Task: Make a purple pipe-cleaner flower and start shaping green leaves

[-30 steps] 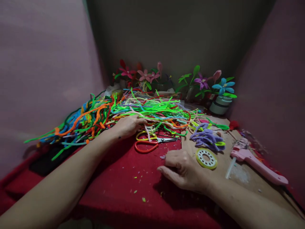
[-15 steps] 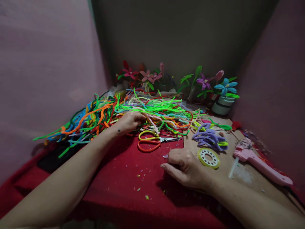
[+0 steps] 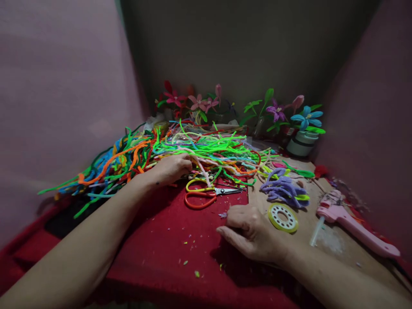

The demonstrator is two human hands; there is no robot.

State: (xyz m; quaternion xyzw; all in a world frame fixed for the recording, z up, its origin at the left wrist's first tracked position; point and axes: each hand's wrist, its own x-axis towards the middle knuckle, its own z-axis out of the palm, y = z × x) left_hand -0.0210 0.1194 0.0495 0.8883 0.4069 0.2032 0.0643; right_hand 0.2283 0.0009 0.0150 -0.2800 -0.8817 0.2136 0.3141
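My left hand reaches into the front of a pile of colourful pipe cleaners. Its fingers are closed, and whatever lies between them is hidden. A pale pink pipe cleaner runs just beside the fingertips. Scissors with one yellow and one red handle lie in front of the pile, blades toward the right. My right hand rests on the red cloth in a loose curl, with nothing visible in it. A purple scrap lies by its knuckles.
On brown cardboard at the right lie bent purple pipe cleaners, a yellow tape roll and a pink glue gun. Pipe-cleaner flowers stand along the back, one blue flower in a pale jar. A dark flat object lies left.
The view has shifted slightly. My left hand has moved a little left along the pile, still with closed fingers. My right hand stays in the same place and curl.
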